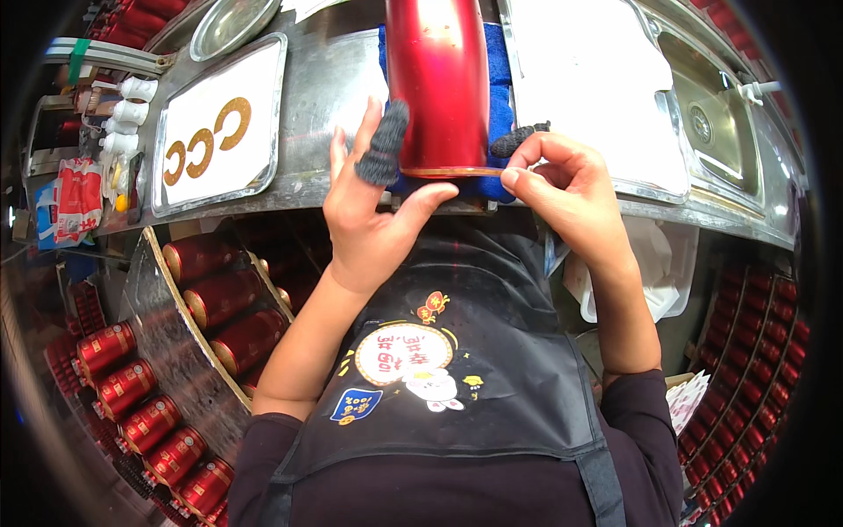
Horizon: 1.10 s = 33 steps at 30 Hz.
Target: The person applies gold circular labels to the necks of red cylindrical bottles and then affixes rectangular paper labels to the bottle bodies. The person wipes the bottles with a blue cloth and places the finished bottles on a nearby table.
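A glossy red metal cylinder lies on a blue towel, its near end toward me. Along that end's rim runs a thin gold-brown strip. My right hand pinches the strip's right end between thumb and forefinger. My left hand is at the cylinder's left side, fingers apart and thumb stretched toward the rim; whether it touches the rim I cannot tell. Black knitted finger covers are on a left finger and a right finger.
At left, a metal tray carries three gold C-shaped pieces on white sheeting. A white-covered tray stands at right, before a metal sink. Red cans fill racks on both sides below. A round metal dish sits far left.
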Available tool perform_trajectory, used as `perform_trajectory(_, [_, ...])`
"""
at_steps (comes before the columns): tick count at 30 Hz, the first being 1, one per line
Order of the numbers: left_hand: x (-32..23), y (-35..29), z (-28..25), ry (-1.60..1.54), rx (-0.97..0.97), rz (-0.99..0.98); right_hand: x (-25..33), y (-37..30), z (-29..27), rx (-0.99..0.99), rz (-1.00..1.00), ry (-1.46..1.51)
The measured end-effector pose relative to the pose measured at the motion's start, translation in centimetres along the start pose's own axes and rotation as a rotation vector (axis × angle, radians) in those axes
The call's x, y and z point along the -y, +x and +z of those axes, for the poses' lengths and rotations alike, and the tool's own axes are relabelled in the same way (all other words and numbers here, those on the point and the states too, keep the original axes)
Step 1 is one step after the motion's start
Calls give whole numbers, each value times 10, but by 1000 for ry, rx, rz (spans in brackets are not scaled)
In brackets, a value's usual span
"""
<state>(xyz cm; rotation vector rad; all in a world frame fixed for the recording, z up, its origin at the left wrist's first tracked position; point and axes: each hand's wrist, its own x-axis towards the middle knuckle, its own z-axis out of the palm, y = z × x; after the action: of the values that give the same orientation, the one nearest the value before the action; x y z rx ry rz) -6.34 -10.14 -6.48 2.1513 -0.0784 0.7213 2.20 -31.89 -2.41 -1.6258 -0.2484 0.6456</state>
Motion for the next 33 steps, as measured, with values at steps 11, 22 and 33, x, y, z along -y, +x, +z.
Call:
perform_trajectory(11, [2,-31,-5,185,68,113,5,-4,-6,-39,-55,-74])
perform_trajectory(22, [-12,-12,0,322,55,189,-5,3,-7,-34,-83,-89])
perform_trajectory(33, [-11,14,18,116,-49,104,-7,8,-2,-14,-40,-116])
